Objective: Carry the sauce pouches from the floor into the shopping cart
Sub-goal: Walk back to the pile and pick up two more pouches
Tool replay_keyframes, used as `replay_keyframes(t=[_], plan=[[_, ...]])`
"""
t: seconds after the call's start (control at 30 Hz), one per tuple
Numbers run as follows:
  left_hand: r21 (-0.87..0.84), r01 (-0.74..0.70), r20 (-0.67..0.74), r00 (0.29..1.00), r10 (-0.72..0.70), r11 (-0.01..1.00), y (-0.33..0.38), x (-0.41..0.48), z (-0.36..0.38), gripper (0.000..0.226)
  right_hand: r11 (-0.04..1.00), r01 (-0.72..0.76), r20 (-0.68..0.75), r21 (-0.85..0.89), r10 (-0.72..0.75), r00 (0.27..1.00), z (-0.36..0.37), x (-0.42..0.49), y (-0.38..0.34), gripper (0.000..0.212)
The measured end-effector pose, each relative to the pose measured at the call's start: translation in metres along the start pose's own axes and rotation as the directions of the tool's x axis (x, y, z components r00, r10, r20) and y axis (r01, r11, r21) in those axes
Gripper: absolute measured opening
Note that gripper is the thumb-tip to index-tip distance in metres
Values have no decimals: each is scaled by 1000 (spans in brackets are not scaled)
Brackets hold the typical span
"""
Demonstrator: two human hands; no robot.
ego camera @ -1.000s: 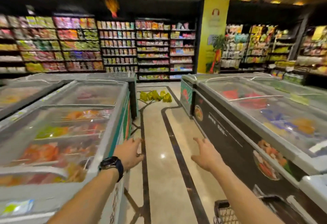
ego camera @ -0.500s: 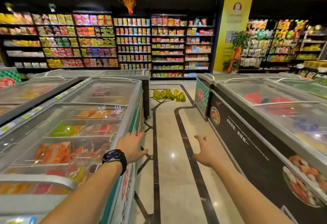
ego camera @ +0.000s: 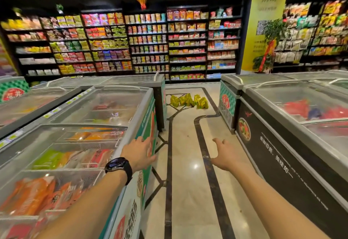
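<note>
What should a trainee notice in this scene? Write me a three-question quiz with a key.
1. True or false: the sauce pouches lie on the floor at the aisle's far end.
2. Which wrist wears the black watch? A left, B right, C neither.
3. Fill in: the left hand and right hand each hold ____.
Key: 1 true; 2 A; 3 nothing.
</note>
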State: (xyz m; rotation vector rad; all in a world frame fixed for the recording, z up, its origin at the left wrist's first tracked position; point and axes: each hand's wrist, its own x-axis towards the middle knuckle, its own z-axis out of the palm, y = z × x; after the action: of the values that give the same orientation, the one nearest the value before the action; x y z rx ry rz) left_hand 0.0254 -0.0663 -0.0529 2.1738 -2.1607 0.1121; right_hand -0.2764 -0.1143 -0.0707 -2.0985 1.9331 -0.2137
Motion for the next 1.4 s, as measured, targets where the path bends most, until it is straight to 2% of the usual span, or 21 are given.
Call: replay_keyframes(t=[0.2,0.37,0.63,0.77,0.87,1.0,1.17,1.4], plan=[[8,28,40,999,-29,1000,-20,113,33,70,999,11,-12,-48,-11,1000,-9,118,5,79],[29,17,54,998,-18,999,-44,238,64,69,997,-23,16,-79,24,1000,-14,235,-2,84],[-61,-16,42,999,18,998,-59,435,80,70,996,-76,-10,-43,75,997,-38,407,-32,80],[-51,-47,32,998,49,998,-60,532,90,74,996,-83,-20,-29,82,996,-41,498,-31,79],[-16,-35,75,996,37,999,-57,605,110,74,995,-96,13,-29,97,995,-27,576,-22,77],[16,-45,121,992,42,999,-52,706,139,71,996,-84,39,-30,85,996,-15,690,2,81],[-40,-2,136,991,7,999,-44,839,159,73,995,-95,102,1,94,990,-20,835,26,83],[-68,42,193,981,-28,997,-68,978,179,73,997,-34,84,65,28,996,-28,1013,9,95]])
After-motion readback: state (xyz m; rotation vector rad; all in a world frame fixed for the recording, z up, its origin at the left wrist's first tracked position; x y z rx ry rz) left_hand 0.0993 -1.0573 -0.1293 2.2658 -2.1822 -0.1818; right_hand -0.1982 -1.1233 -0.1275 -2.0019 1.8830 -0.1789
